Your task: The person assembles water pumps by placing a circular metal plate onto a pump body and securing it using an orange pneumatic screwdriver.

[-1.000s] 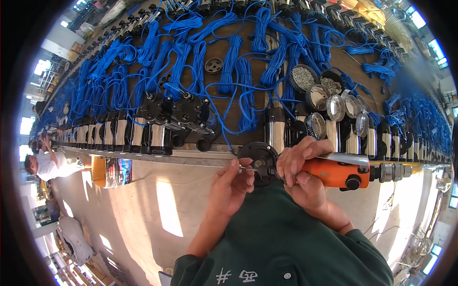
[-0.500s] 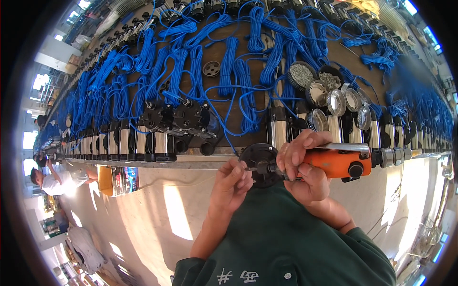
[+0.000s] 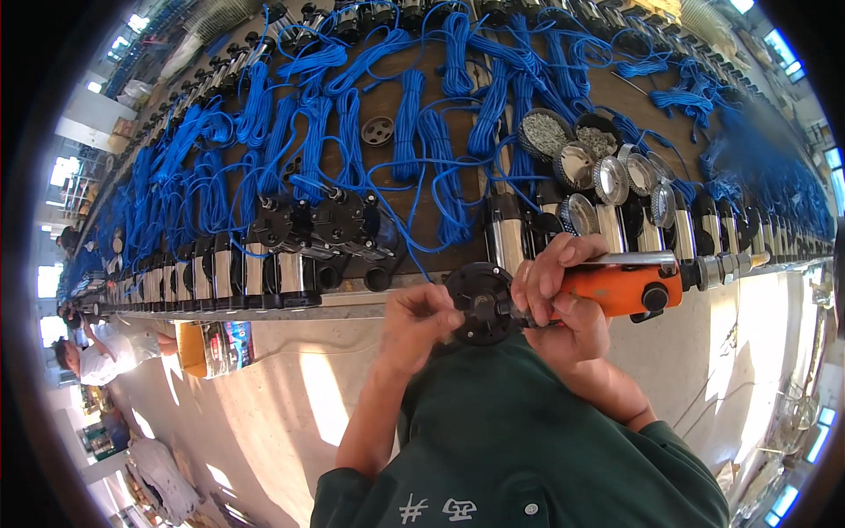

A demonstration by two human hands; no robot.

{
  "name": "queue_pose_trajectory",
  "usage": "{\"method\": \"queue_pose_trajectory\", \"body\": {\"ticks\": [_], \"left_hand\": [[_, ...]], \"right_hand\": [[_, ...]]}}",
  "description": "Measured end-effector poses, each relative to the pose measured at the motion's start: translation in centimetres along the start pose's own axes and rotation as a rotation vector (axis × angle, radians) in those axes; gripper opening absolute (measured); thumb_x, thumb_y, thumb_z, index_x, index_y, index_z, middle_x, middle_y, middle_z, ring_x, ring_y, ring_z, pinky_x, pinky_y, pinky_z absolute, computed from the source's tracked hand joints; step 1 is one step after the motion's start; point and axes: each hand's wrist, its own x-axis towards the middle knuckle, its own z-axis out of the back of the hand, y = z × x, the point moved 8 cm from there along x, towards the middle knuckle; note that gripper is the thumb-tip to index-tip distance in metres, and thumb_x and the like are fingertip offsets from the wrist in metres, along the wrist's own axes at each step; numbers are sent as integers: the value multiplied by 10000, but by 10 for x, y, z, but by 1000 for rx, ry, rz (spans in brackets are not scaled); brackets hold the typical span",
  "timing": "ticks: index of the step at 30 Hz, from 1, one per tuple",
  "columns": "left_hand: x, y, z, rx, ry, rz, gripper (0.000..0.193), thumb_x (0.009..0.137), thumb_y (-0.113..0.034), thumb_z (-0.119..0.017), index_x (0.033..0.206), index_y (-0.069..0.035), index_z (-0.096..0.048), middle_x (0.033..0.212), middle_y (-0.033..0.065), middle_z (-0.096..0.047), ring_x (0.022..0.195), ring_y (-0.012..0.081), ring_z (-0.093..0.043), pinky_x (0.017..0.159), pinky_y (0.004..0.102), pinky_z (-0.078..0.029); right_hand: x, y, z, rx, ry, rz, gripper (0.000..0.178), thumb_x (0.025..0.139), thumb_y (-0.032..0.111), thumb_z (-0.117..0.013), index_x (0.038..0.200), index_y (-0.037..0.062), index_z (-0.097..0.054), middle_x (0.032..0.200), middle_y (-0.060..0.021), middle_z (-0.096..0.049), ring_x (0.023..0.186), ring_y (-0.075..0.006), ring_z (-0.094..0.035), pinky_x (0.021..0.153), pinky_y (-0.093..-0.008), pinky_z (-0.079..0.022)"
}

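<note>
My right hand (image 3: pixel 563 299) is closed around an orange air screwdriver (image 3: pixel 625 286), a pistol-like tool with a metal lever along its top, held level with its nose pointing left. My left hand (image 3: pixel 415 326) is left of the tool's nose, thumb and fingers drawn together in a pinch. Whatever sits between those fingers is too small to make out. Behind the nose is a round black flanged part (image 3: pixel 478 283) with holes around its rim, at the bench edge. Metal hose fittings (image 3: pixel 726 268) extend from the tool's right end.
Bundles of blue cable (image 3: pixel 409 123) cover the brown bench (image 3: pixel 387 92). Steel cylinders with black ends (image 3: pixel 506 238) line its near edge. Black pump heads (image 3: pixel 339 220) stand left, metal cups (image 3: pixel 612 180) and bowls of small parts (image 3: pixel 543 134) right. A carton (image 3: pixel 192 348) is on the floor; another person (image 3: pixel 101 352) is far left.
My left hand has drawn back slightly left from the screwdriver's nose, its fingers curling more. The right hand and tool stay nearly in place. The view has shifted a little.
</note>
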Motion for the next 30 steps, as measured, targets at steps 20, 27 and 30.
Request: {"method": "queue_pose_trajectory", "body": {"ticks": [20,27,30], "left_hand": [[31,5,25,501,-60,-214,216,889,2,-555,1064,53,-670,820,-22,-606,671,15,-470,603,180,-404],[27,43,66,-110,-269,54,282,918,-53,-472,1143,44,-612,876,43,-611,680,83,-482,604,229,-388],[15,45,77,-348,-318,46,331,980,-103,-380,1236,46,-526,940,106,-611,690,134,-457,612,264,-386]], "right_hand": [[9,-62,-4,-654,302,-97,319,719,-125,-476,1009,4,-443,819,-128,-536,667,-176,-536,587,-287,-478],[10,-64,2,-577,193,-147,335,745,-128,-536,1055,-4,-509,867,-101,-605,762,-146,-612,689,-278,-514],[10,-52,-4,-557,204,-165,387,746,-140,-514,1111,-12,-490,866,-110,-601,741,-151,-605,656,-286,-514]]}}
